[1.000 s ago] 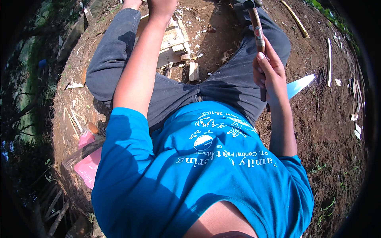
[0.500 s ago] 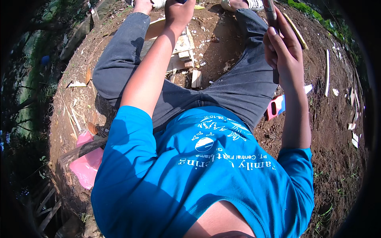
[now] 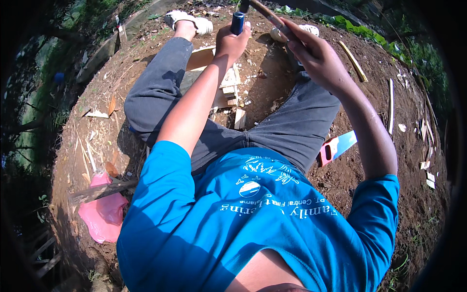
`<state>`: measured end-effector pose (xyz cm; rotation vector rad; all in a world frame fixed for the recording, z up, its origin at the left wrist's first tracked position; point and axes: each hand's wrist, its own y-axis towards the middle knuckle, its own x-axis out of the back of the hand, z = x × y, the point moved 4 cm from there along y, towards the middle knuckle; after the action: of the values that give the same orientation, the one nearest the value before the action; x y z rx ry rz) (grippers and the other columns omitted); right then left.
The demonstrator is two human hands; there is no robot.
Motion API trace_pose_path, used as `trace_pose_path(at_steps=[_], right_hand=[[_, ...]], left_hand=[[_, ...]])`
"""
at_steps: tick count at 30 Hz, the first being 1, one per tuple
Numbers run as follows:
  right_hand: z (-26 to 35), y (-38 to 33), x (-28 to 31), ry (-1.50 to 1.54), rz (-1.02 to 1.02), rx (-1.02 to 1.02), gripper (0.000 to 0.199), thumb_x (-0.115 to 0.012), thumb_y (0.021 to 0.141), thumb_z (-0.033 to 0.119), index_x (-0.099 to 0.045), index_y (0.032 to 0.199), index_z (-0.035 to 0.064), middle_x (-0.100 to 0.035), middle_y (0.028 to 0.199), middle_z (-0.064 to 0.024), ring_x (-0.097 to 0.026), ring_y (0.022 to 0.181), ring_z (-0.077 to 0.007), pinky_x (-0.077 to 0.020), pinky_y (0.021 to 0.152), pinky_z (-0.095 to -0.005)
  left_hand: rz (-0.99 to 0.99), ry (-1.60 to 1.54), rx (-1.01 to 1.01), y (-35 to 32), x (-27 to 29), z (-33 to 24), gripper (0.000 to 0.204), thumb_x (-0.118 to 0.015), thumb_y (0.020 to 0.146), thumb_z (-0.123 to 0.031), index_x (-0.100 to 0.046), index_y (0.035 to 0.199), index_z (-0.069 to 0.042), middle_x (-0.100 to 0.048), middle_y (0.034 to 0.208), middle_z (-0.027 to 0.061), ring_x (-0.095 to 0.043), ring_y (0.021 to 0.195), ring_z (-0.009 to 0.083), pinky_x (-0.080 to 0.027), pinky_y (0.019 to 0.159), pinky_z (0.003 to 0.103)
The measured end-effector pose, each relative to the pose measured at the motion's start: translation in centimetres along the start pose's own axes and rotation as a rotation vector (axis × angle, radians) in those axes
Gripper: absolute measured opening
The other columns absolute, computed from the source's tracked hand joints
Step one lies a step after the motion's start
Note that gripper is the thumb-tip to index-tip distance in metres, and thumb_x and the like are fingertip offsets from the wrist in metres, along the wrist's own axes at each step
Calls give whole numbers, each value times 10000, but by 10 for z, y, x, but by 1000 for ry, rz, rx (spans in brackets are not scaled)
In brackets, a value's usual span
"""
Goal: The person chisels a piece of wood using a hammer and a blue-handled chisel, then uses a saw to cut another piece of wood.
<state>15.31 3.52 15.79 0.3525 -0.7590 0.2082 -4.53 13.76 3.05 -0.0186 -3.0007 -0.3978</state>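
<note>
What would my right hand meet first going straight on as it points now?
Beyond the hammer your right hand grips, the way looks free to the picture's top edge, passing right of your left hand. A white shoe seems lower down; depth is unclear.

Pink plastic bag [image 3: 102, 219] under a wooden stick [image 3: 104, 191], red-handled saw [image 3: 344, 142] on brown soil [image 3: 413, 165], green leaves [image 3: 360, 31] beyond

Left hand [image 3: 232, 44]: top centre, closed up in a fist-type grip
Left forearm [image 3: 194, 104]: slants up and right, pretty straight
Right hand [image 3: 314, 51]: upper right of centre, curled and gripping too
Right forearm [image 3: 367, 124]: angles up-left from the right side
</note>
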Motion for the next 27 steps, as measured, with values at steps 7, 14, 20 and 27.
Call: trace_pose_path(at_steps=[7,14,20,27], right_hand=[[34,12,22,338,-247,-8,493,-535,1080,155,-447,1564,120,-624,1040,-25,-549,875,-68,-436,772,-253],[33,21,33,311,-234,-84,466,-563,1082,225,-498,1529,114,-656,987,-28,-592,877,-72,-479,779,-247],[6,9,10,9,-94,-18,375,-566,1074,215,-585,1433,108,-720,1259,-99,-690,1073,-147,-559,872,-319],[-12,9,6,-73,41,18,449,-595,1040,220,-547,1462,76,-700,1281,-183,-661,1200,-221,-492,1024,-355]], left_hand=[[54,97,0,2,7,10,292,-706,952,-288,-641,794,-50,-613,617,15,-576,590,108,-471,591,327],[27,93,-12,2,7,8,307,-705,950,-289,-641,787,-36,-625,612,54,-589,581,136,-484,597,351],[50,106,70,0,-1,-3,322,-705,945,-302,-631,781,-35,-609,610,45,-581,586,137,-479,604,346],[75,104,0,6,-10,3,334,-690,954,-321,-620,789,-38,-596,619,34,-561,600,143,-473,610,365]])
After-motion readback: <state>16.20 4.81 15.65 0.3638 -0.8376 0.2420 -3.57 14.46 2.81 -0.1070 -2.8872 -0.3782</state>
